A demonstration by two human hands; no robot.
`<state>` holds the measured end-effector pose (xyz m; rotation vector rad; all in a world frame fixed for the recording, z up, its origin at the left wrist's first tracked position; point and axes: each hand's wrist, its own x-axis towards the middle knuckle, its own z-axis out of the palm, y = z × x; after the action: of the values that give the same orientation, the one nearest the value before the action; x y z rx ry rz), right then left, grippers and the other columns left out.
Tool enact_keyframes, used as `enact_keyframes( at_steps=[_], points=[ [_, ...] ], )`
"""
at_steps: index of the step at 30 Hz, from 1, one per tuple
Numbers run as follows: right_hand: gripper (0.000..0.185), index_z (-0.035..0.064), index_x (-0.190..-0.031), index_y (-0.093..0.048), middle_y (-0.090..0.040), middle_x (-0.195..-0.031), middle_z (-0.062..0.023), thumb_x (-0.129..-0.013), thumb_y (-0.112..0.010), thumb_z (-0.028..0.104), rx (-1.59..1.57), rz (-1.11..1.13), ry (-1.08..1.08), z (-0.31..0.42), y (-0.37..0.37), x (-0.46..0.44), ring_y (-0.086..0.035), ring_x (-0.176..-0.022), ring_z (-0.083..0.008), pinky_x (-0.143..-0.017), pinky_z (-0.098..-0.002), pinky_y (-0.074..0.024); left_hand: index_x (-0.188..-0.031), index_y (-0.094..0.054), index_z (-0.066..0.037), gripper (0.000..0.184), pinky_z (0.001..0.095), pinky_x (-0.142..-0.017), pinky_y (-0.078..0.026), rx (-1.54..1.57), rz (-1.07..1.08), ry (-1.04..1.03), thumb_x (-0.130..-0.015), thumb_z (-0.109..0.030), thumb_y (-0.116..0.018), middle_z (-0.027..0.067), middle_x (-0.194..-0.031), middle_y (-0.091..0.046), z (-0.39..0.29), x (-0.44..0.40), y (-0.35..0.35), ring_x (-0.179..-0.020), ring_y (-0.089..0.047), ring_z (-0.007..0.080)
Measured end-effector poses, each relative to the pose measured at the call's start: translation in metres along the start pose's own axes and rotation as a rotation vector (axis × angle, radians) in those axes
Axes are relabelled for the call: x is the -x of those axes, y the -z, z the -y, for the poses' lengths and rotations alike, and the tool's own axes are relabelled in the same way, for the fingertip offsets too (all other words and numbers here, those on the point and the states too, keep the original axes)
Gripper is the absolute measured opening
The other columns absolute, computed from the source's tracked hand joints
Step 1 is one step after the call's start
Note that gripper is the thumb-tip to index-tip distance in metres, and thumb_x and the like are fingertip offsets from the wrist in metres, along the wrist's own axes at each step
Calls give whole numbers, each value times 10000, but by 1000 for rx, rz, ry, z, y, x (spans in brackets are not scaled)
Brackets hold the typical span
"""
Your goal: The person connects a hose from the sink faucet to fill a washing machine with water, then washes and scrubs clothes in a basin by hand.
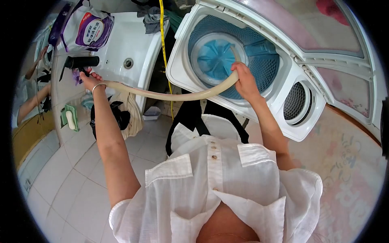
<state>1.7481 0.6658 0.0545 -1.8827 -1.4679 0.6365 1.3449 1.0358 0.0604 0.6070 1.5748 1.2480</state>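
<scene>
A white twin-tub washing machine [178,60] fills the far right, its white-framed translucent lid [364,65] raised. The larger opening shows a round blue wash tub [263,60] with a ribbed disc at the bottom; the smaller opening, nearer and to the right, holds a perforated grey metal spin drum [294,103].

At the far left is a white rectangular ceramic sink [137,44] with a round metal drain [128,63]. Between the sink and the machine hangs a narrow yellow strip [163,44].

A long, cream-coloured flexible hose [178,96] sags across the gap from the sink's left side to the machine, its right end curving up over the wash tub. The right hand [244,81] is wrapped around it near that end. The left hand [90,80] is at the hose's left end, just beside a black cylindrical tap [82,62]; whether its fingers close on the hose, the tap or both cannot be told.

A white and purple plastic detergent pouch [91,30] stands beyond the tap. A crumpled beige cloth [132,111] hangs at the sink's near end, and a crumpled grey cloth [152,20] lies at its far right corner. Nearer, on the left, a pale bar of soap [70,120] rests in a small green dish [73,109].
</scene>
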Motion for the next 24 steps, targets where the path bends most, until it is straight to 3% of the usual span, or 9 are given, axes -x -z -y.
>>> enact_keyframes(
  at_steps=[4, 5, 7, 17, 19, 23, 24],
  points=[
    [384, 63, -1035, -472, -518, -1107, -160, -701, -440, -124, -166, 123, 52, 7, 2, -4, -498, -1039, -373, -887, -402, -408, -788, -541, -115, 415, 255, -399, -270, 6, 4, 0, -858, -510, -430, -7, -537, -391, -2, 3, -2, -424, -334, 118],
    [384, 63, -1035, -472, -518, -1107, -160, -701, -440, -124, -164, 124, 54, 6, 0, -8, -498, -1039, -373, -887, -402, -408, -788, -541, -115, 415, 255, -399, -270, 8, 3, 0, -858, -510, -430, -7, -537, -391, -2, 3, -2, -424, -334, 118],
    [377, 60, -1035, -477, -515, -1134, -158, -712, -436, -130, -86, -86, -21, 3, -5, -15, -494, -1063, -366, -911, -394, -402, -786, -538, -117, 407, 259, -394, -267, -2, 16, 6, -858, -503, -428, -8, -531, -391, -3, 3, -1, -418, -332, 118],
    [334, 51, -1002, -481, -515, -1107, -158, -727, -446, -135, -158, 19, 69, 11, -5, -18, -503, -1041, -351, -935, -357, -388, -789, -543, -115, 420, 260, -394, -263, 17, 30, -23, -868, -508, -418, -13, -524, -378, -1, 2, 1, -419, -329, 116],
    [326, 53, -1004, -482, -521, -1080, -159, -734, -452, -129, -264, 145, 54, 18, -5, -13, -510, -1025, -345, -921, -359, -398, -786, -545, -115, 414, 259, -407, -266, 20, 49, -23, -869, -499, -417, -13, -529, -377, 1, -1, 2, -430, -337, 115],
    [325, 58, -1014, -488, -523, -1070, -157, -737, -465, -111, -219, 59, 8, 14, -9, -2, -525, -999, -356, -878, -373, -423, -824, -555, -117, 481, 271, -451, -271, -39, 9, 7, -881, -559, -377, -11, -569, -367, -2, 1, 1, -478, -343, 128],
    [330, 58, -1020, -490, -526, -1065, -155, -732, -471, -102, -210, 165, -30, 16, -7, 3, -531, -991, -363, -849, -388, -435, -824, -555, -117, 481, 271, -451, -271, -43, 11, 9, -881, -559, -377, -11, -569, -367, -1, -2, 3, -478, -343, 128]
  ],
)
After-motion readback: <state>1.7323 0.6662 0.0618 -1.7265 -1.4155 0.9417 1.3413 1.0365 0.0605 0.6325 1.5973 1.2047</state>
